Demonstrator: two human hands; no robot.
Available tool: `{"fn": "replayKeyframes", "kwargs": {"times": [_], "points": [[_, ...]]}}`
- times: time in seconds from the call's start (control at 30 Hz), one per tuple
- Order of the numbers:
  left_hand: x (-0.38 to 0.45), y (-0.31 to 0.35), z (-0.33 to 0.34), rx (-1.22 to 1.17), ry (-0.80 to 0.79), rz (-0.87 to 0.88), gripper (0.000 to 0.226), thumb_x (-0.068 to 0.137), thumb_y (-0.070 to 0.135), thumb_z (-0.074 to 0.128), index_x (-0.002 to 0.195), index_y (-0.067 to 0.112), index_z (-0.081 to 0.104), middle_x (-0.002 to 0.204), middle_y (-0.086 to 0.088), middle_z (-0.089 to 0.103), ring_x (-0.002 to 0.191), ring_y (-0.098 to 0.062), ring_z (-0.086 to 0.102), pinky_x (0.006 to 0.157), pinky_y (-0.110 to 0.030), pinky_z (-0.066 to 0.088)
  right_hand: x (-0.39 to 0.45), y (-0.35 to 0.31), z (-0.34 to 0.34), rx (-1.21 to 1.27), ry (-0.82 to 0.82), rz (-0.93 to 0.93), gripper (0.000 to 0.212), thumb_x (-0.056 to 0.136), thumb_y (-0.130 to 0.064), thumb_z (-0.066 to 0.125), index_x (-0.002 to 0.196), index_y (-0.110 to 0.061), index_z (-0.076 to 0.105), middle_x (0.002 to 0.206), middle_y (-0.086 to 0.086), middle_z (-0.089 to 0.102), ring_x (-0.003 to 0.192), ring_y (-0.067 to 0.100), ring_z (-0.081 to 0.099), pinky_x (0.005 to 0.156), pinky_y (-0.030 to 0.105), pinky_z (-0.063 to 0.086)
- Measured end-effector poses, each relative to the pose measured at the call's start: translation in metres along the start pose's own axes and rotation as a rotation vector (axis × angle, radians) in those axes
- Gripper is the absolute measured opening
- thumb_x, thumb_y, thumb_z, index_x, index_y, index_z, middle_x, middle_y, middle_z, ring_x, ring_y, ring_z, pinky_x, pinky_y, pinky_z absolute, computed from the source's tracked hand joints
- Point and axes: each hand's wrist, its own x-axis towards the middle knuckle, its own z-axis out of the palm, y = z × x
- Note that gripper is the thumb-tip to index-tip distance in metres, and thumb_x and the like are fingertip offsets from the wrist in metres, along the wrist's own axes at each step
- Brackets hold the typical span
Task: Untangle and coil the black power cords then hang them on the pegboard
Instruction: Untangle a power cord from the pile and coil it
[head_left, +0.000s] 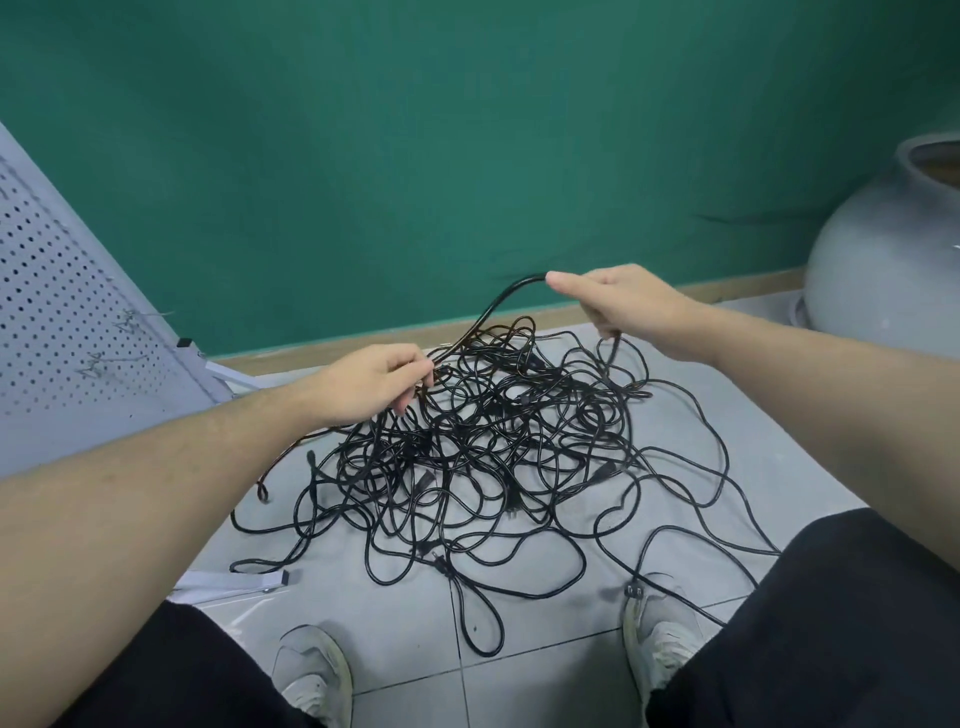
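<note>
The right hand (623, 301) grips one raised black cord (493, 306), fingers curled round it. The left hand (369, 382) pinches the same cord lower down, above the tangled pile (483, 447) on the floor (675, 415). The pegboard (67, 312) leans at far left.

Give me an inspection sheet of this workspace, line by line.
Surface: grey tiled floor.
Job's things: tangled black power cords heaped on floor; pegboard leaning at left, nothing coiled on it.
Clutter: white bar on floor.
Grippers: left hand pinches a cord; right hand grips a raised cord.
Cables: plug by right shoe.
Surroundings: green wall, large grey pot.
</note>
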Motion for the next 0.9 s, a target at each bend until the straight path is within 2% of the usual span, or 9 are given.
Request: {"fn": "replayKeyframes", "kwargs": {"times": [0.07, 0.1, 0.2, 0.3, 0.43, 0.57, 0.63, 0.73, 0.9], "points": [[0.001, 0.001, 0.002, 0.002, 0.044, -0.005, 0.023, 0.107, 0.038, 0.046, 0.095, 0.033, 0.064, 0.06, 0.009, 0.052, 0.057, -0.012, 0.048, 0.065, -0.037, 0.049, 0.004, 0.015, -0.001, -0.187, -0.052, 0.066, 0.048, 0.095, -0.063, 0.053, 0.076, -0.02, 0.06, 0.068, -0.003, 0.057, 0.068, 0.018, 0.055, 0.073, 0.03, 0.043], [0.001, 0.004, 0.002, 0.0, 0.073, -0.001, 0.017, 0.106, 0.038, 0.046, 0.102, 0.037, 0.062, 0.06, 0.009, 0.047, 0.053, -0.011, 0.042, 0.06, -0.032, 0.043, 0.005, 0.021, 0.002, -0.296, -0.11, 0.096, 0.039, 0.1, -0.055, 0.051, 0.098, -0.019, 0.066, 0.084, -0.001, 0.066, 0.081, 0.018, 0.061, 0.074, 0.028, 0.044], [0.005, 0.017, 0.005, -0.034, 0.101, 0.004, 0.029, 0.107, 0.04, 0.043, 0.136, 0.04, 0.045, 0.065, 0.005, 0.043, 0.049, -0.014, 0.04, 0.057, -0.031, 0.037, 0.008, 0.024, 0.011, -0.518, -0.221, 0.087, 0.05, 0.102, -0.03, 0.056, 0.148, -0.02, 0.041, 0.141, 0.007, 0.054, 0.127, 0.023, 0.053, 0.097, 0.027, 0.039], [0.009, 0.031, 0.005, -0.112, 0.155, -0.028, 0.043, 0.107, 0.049, 0.034, 0.148, 0.036, 0.034, 0.083, 0.004, 0.053, 0.076, -0.017, 0.063, 0.073, -0.034, 0.046, 0.008, 0.001, 0.026, -0.61, -0.21, -0.141, 0.061, 0.097, -0.024, 0.061, 0.152, -0.02, 0.037, 0.154, 0.005, 0.043, 0.141, 0.02, 0.04, 0.112, 0.028, 0.029], [0.009, 0.051, 0.006, -0.27, 0.262, 0.037, 0.043, 0.108, 0.048, 0.031, 0.147, 0.031, 0.036, 0.097, 0.005, 0.049, 0.076, -0.012, 0.052, 0.092, -0.04, 0.05, 0.006, -0.03, 0.062, -0.599, -0.327, -0.27, 0.05, 0.095, -0.032, 0.06, 0.142, -0.02, 0.052, 0.135, -0.001, 0.062, 0.123, 0.019, 0.057, 0.104, 0.032, 0.043], [0.015, 0.053, 0.004, -0.337, 0.312, 0.077, 0.034, 0.109, 0.046, 0.028, 0.133, 0.032, 0.047, 0.116, 0.007, 0.049, 0.081, -0.01, 0.049, 0.075, -0.029, 0.044, 0.008, -0.045, 0.082, -0.421, -0.342, -0.254, 0.026, 0.095, -0.044, 0.061, 0.103, -0.02, 0.061, 0.09, -0.008, 0.063, 0.082, 0.014, 0.059, 0.074, 0.026, 0.048], [0.015, 0.046, 0.004, -0.346, 0.248, 0.095, 0.039, 0.11, 0.049, 0.023, 0.122, 0.03, 0.055, 0.114, 0.006, 0.061, 0.07, -0.013, 0.052, 0.071, -0.031, 0.044, 0.007, -0.051, 0.078, -0.292, -0.312, -0.229, 0.034, 0.093, -0.049, 0.066, 0.08, -0.021, 0.053, 0.072, -0.009, 0.051, 0.068, 0.012, 0.053, 0.062, 0.023, 0.039], [0.007, 0.035, 0.006, -0.404, 0.075, 0.04, 0.06, 0.108, 0.057, 0.014, 0.102, 0.024, 0.064, 0.09, -0.005, 0.075, 0.061, -0.02, 0.061, 0.077, -0.032, 0.049, 0.004, -0.054, 0.07, -0.103, -0.212, -0.186, 0.044, 0.09, -0.056, 0.067, 0.074, -0.019, 0.048, 0.064, -0.006, 0.042, 0.055, 0.013, 0.039, 0.053, 0.027, 0.03], [0.006, 0.01, 0.005, -0.354, -0.111, -0.033, 0.074, 0.094, 0.071, 0.02, 0.097, 0.012, 0.065, 0.075, -0.01, 0.072, 0.075, -0.025, 0.07, 0.082, -0.038, 0.053, 0.009, -0.045, 0.056, 0.229, -0.037, -0.115, 0.051, 0.077, -0.064, 0.072, 0.068, -0.025, 0.041, 0.06, -0.006, 0.033, 0.058, 0.016, 0.033, 0.068, 0.031, 0.031]]}}
